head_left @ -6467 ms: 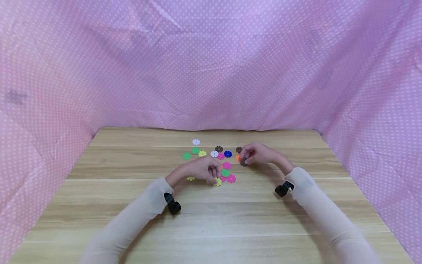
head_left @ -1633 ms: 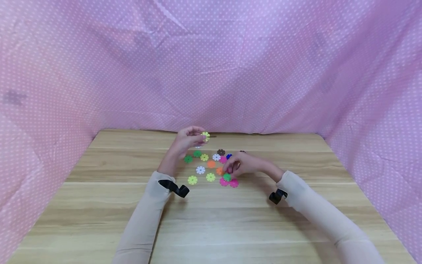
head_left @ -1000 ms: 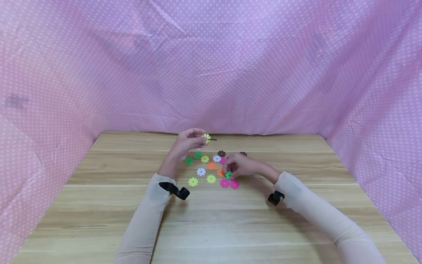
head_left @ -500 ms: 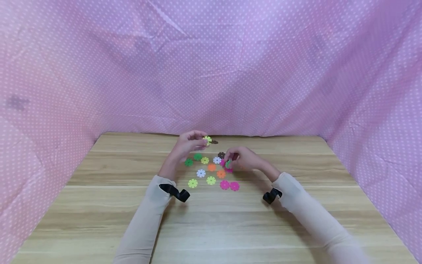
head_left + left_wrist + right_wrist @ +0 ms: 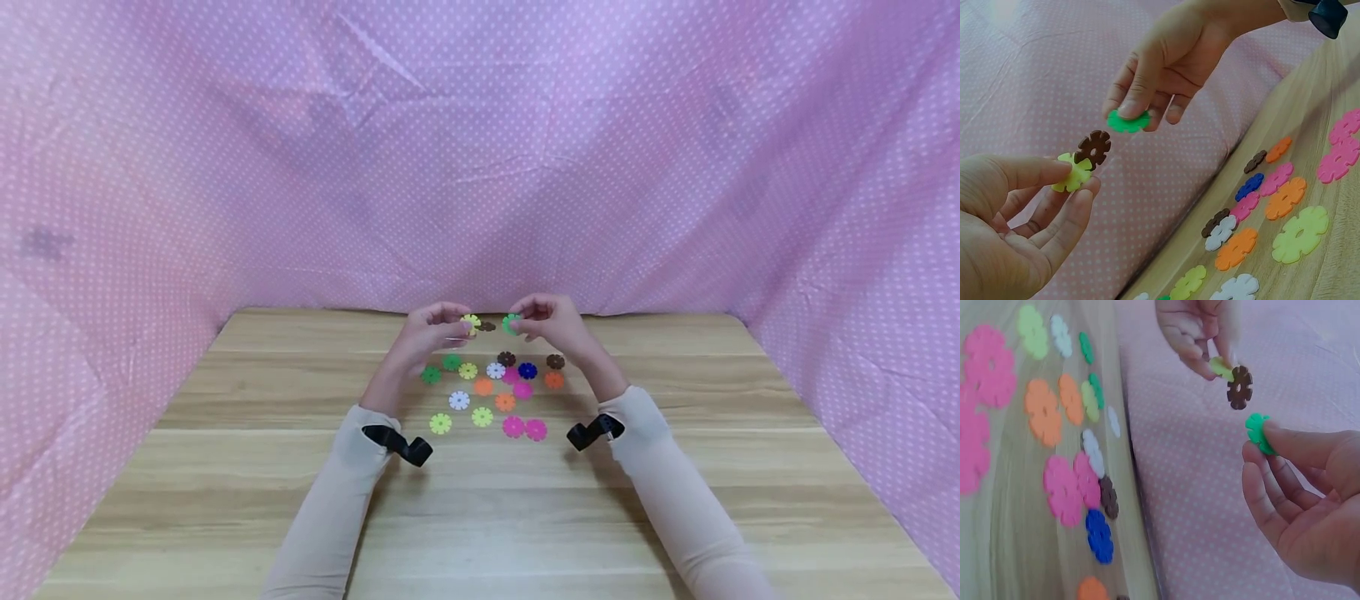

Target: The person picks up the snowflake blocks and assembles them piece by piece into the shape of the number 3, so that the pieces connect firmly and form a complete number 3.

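Note:
My left hand (image 5: 420, 335) pinches a yellow notched snowflake disc (image 5: 1072, 176) between thumb and fingers, above the far part of the table. A brown snowflake disc (image 5: 1093, 150) is slotted into its edge at an angle, pointing towards the other hand. Opposite, my right hand (image 5: 558, 327) pinches a green snowflake disc (image 5: 1260, 432) by its rim, thumb on one face. A small gap separates the green disc from the brown one in both wrist views.
Several loose discs lie on the wooden table (image 5: 480, 517) below the hands, among them a blue disc (image 5: 528, 371), a white disc (image 5: 459, 401) and a pink disc (image 5: 536, 430). A pink dotted cloth (image 5: 480, 167) hangs behind the table's far edge.
Earlier the yellow and brown discs were in separate hands; they became joined in my left hand, which then stayed nearly still. My right hand picked up the green disc and raised it beside them.

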A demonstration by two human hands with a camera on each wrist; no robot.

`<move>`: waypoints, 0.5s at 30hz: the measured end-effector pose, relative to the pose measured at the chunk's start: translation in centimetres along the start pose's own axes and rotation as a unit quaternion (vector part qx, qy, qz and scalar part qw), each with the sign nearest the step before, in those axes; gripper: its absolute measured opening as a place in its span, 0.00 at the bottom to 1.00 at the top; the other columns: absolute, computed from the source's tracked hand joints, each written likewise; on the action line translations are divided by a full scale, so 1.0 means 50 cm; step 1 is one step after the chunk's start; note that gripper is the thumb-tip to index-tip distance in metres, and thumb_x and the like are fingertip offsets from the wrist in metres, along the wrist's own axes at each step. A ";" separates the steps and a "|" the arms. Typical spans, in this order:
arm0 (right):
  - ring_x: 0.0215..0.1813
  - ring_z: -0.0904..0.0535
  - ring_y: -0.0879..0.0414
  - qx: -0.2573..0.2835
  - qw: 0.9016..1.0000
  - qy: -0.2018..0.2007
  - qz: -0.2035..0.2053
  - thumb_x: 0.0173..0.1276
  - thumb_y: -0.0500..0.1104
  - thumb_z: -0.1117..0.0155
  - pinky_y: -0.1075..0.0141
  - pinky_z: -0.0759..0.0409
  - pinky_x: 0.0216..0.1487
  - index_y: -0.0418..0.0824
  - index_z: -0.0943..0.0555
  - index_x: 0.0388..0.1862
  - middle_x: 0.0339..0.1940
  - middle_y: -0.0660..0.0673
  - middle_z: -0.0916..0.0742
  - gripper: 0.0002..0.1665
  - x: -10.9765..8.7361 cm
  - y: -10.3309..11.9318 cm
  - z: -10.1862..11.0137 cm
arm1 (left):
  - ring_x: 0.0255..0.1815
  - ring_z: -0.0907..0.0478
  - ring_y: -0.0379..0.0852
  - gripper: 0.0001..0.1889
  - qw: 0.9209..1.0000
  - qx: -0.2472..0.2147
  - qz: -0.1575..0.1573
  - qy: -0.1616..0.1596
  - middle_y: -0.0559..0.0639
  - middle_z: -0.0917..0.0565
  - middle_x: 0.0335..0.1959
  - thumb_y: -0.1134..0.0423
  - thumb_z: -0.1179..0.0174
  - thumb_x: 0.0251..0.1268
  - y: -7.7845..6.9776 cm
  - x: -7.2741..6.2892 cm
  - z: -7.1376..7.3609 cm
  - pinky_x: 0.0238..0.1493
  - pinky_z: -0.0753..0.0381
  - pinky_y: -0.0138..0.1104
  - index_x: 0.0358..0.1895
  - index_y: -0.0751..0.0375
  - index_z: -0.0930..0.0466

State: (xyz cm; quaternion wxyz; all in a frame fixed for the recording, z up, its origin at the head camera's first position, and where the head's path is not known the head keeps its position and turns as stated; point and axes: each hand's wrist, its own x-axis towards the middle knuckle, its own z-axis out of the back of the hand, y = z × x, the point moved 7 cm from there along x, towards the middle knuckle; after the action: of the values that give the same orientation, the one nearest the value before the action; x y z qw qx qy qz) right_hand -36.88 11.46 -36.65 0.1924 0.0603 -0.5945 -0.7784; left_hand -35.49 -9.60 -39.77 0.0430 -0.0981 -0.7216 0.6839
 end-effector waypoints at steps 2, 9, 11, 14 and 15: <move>0.35 0.14 0.55 0.018 1.000 -0.009 -0.003 0.65 0.34 0.28 0.58 0.09 0.41 0.29 0.17 0.48 0.33 0.48 0.13 0.14 0.002 -0.003 -0.001 | 0.39 0.14 0.42 0.17 1.000 -0.002 0.000 -0.001 0.48 0.18 0.39 0.72 0.36 0.67 0.003 0.001 0.001 0.57 0.12 0.41 0.58 0.66 0.21; 0.34 0.12 0.59 0.071 0.997 -0.040 -0.005 0.66 0.33 0.28 0.63 0.09 0.40 0.26 0.19 0.48 0.33 0.51 0.11 0.15 0.003 -0.018 -0.001 | 0.38 0.13 0.41 0.16 1.000 -0.005 0.000 0.002 0.48 0.17 0.39 0.72 0.37 0.68 0.008 0.004 -0.001 0.65 0.18 0.51 0.58 0.67 0.22; 0.34 0.12 0.59 0.080 0.996 -0.043 -0.005 0.66 0.32 0.28 0.61 0.09 0.41 0.26 0.20 0.48 0.32 0.51 0.10 0.15 0.003 -0.021 0.000 | 0.38 0.13 0.41 0.16 1.000 -0.009 0.002 0.001 0.49 0.17 0.40 0.72 0.37 0.68 0.009 0.004 0.000 0.63 0.17 0.49 0.57 0.66 0.22; 0.34 0.11 0.59 0.085 0.995 -0.045 -0.005 0.66 0.32 0.28 0.59 0.09 0.42 0.25 0.20 0.48 0.32 0.52 0.10 0.16 0.005 -0.023 0.000 | 0.37 0.13 0.41 0.16 1.000 -0.016 0.001 0.000 0.50 0.18 0.40 0.72 0.36 0.67 0.010 0.006 0.001 0.57 0.12 0.42 0.57 0.66 0.22; 0.34 0.11 0.59 0.084 0.995 -0.044 -0.004 0.66 0.32 0.28 0.58 0.09 0.42 0.25 0.20 0.48 0.32 0.52 0.10 0.16 0.006 -0.023 -0.001 | 0.37 0.13 0.42 0.16 1.000 -0.020 0.001 -0.001 0.50 0.18 0.40 0.72 0.35 0.67 0.010 0.007 0.001 0.55 0.11 0.40 0.56 0.67 0.22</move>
State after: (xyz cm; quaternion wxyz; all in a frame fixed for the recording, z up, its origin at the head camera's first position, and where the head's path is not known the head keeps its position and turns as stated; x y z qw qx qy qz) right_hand -37.40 11.59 -37.71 0.1572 0.0445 -0.6655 -0.7283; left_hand -35.78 -9.54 -40.31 0.0399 -0.0990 -0.7351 0.6695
